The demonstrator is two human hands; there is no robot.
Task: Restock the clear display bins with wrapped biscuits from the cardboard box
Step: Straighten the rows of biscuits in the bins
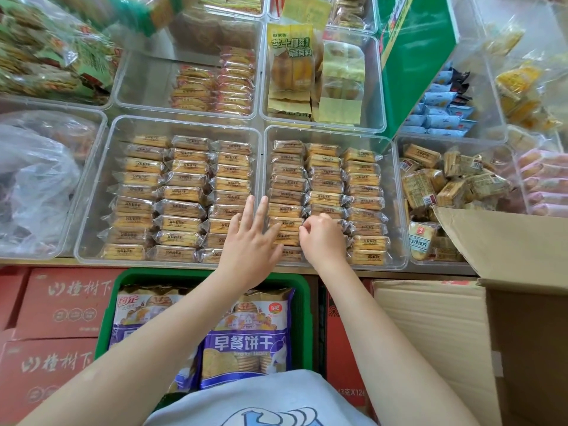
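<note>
Left hand (250, 241) flat, released, steadying packs; right hand (322, 233) pinching a wrapped biscuit (285, 224) near bin (396, 265) front edge — recommend seating flush w/ row.

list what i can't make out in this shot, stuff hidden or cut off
All in the head view:
- Cardboard box: its inside is out of sight, cut by the right edge and screened by its own flaps.
- Packs under the left hand and right hand: covered.
- Right hand's grip: the curled fingers hide whether they pinch a pack.
- Bin at left: a crumpled plastic bag veils its contents.
</note>
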